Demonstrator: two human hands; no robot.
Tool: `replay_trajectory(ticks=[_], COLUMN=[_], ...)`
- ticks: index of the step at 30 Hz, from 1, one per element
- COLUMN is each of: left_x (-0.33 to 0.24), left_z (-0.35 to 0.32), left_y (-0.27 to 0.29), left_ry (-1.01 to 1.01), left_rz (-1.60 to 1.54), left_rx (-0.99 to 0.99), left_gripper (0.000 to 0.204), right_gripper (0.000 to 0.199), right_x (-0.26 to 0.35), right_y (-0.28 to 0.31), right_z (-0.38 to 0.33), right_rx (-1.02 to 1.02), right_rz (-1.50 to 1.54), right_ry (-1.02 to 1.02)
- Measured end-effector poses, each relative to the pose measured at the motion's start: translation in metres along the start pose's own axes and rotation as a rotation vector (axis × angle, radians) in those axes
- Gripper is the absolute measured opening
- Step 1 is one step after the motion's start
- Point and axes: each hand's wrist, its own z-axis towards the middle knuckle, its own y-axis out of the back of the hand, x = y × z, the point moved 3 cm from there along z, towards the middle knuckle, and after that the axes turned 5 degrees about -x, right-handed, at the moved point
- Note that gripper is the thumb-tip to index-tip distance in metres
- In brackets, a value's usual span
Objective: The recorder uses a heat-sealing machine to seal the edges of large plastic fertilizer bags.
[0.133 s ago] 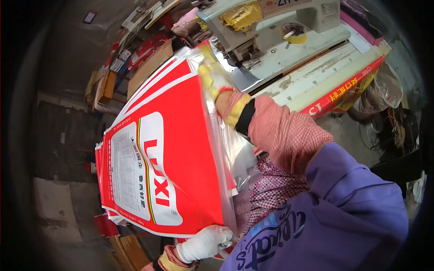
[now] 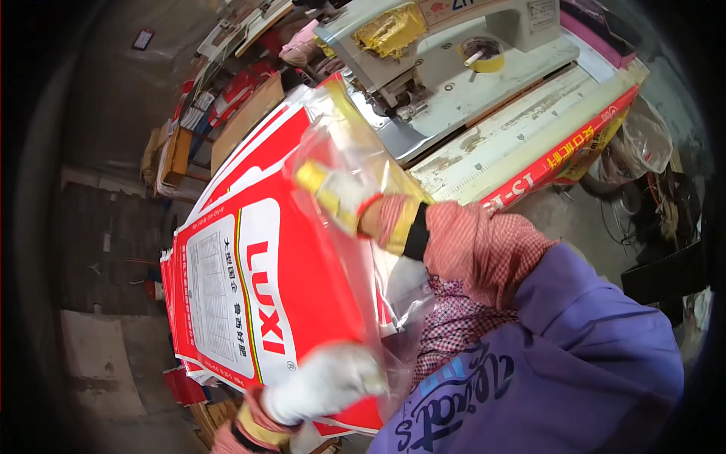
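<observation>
I hold a large red and white woven sack (image 2: 249,295) with a clear plastic liner (image 2: 355,151) at its open end. My right hand (image 2: 336,193), in a yellow and white glove, is inside the liner near the top of the sack, gripping the plastic. My left hand (image 2: 325,382), in a white glove, grips the sack's lower edge close to my body. The sack lies tilted across my front, its upper end toward the sewing machine (image 2: 446,53).
A white industrial sewing machine stands on a worn table (image 2: 522,144) at the upper right, with a roll of yellow tape (image 2: 484,53) on it. Stacked sacks and cardboard (image 2: 227,113) lie at the upper left. Concrete floor (image 2: 98,356) is to the left.
My right hand has slid down inside the liner toward me. My left hand has moved up along the sack's lower edge.
</observation>
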Motion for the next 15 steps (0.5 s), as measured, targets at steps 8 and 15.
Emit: replay_trajectory(ticks=[8,15], left_x=[-0.101,-0.047], left_z=[0.162,0.171], left_y=[0.111,0.114], left_ry=[-0.479,-0.364], left_rz=[1.843,1.548], left_rx=[-1.06,-0.26], left_gripper=[0.016,0.013], right_gripper=[0.068,0.064], right_x=[0.041,0.05], right_y=[-0.015,-0.022], right_z=[-0.068,-0.082], right_rx=[0.373,0.537], right_rz=[-0.47,-0.684], right_ry=[-0.218,0.164])
